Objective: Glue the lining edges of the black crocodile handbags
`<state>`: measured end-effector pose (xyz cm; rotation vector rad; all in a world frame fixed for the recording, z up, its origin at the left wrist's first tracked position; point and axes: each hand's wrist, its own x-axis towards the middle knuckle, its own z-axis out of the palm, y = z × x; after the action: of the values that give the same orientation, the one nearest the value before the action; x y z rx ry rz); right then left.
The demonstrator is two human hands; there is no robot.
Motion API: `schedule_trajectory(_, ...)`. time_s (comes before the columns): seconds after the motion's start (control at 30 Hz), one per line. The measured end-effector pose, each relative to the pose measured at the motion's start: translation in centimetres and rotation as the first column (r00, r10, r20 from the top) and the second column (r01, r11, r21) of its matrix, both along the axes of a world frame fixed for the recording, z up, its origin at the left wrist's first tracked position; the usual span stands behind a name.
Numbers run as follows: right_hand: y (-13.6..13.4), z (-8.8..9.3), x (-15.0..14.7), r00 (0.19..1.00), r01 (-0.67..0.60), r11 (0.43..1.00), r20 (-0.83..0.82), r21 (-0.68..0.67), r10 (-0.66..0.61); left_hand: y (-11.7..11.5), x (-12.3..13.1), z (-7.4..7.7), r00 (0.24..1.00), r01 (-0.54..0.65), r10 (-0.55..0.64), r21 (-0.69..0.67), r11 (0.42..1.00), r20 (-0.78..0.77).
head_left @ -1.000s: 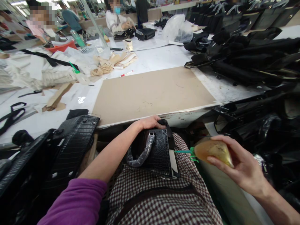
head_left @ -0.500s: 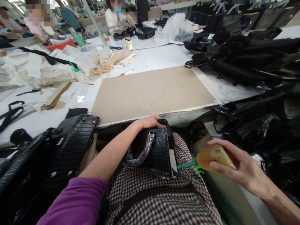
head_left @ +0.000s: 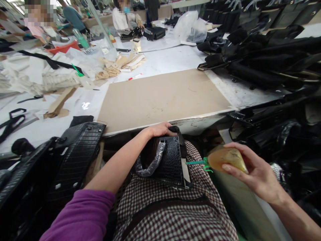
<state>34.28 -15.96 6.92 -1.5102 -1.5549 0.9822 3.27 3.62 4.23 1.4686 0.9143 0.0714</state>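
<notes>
A black crocodile-patterned handbag [head_left: 172,160] lies on my lap over a checked apron [head_left: 150,214]. Its handle [head_left: 152,165] is wrapped in clear plastic. My left hand [head_left: 163,130] grips the bag's far edge beside a black strap [head_left: 182,142], its fingers partly hidden. In my right hand [head_left: 250,167] is a squeeze glue bottle [head_left: 225,160] with amber contents, held on its side. Its thin green nozzle [head_left: 197,162] points left, with the tip at the pale open edge [head_left: 185,172] of the bag; whether it touches, I cannot tell.
A brown board [head_left: 163,97] lies on the white table ahead. Black bag pieces [head_left: 263,63] are heaped at right, and more crocodile-patterned bags [head_left: 75,157] stand at left. Another glue bottle [head_left: 85,80], fabric scraps [head_left: 120,65] and a red pen [head_left: 134,77] lie on the table. A co-worker [head_left: 125,20] sits opposite.
My right hand has moved the glue bottle slightly up and left, so the nozzle tip sits higher along the bag's pale edge. My left hand and the bag have hardly moved.
</notes>
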Motion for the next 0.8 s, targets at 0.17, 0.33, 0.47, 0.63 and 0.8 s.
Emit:
schedule_trajectory(0.17,-0.3,0.4,0.4,0.997,-0.074,0.996,0.029,-0.039,0.075,0.1,0.0,-0.2,1.000,0.012,-0.012,-0.001,1.000,0.002)
schedule_trajectory(0.33,-0.7,0.5,0.5,0.990,-0.128,0.986,0.045,-0.102,0.133,0.0,0.1,0.0,1.000,0.010,-0.010,0.012,1.000,0.009)
schedule_trajectory(0.47,-1.1,0.3,0.6,0.995,-0.098,0.985,0.018,-0.139,0.101,-0.1,0.0,0.1,1.000,0.006,-0.006,0.011,1.000,0.016)
schedule_trajectory(0.63,-2.0,-0.1,0.8,0.999,-0.038,0.987,-0.005,-0.153,0.037,-0.1,-0.2,0.0,1.000,0.003,-0.003,0.008,1.000,0.021)
schedule_trajectory(0.8,-3.0,-0.6,1.3,0.996,0.013,0.969,-0.078,-0.248,-0.034,-0.5,-0.3,0.6,0.999,0.019,-0.020,0.033,0.999,0.028)
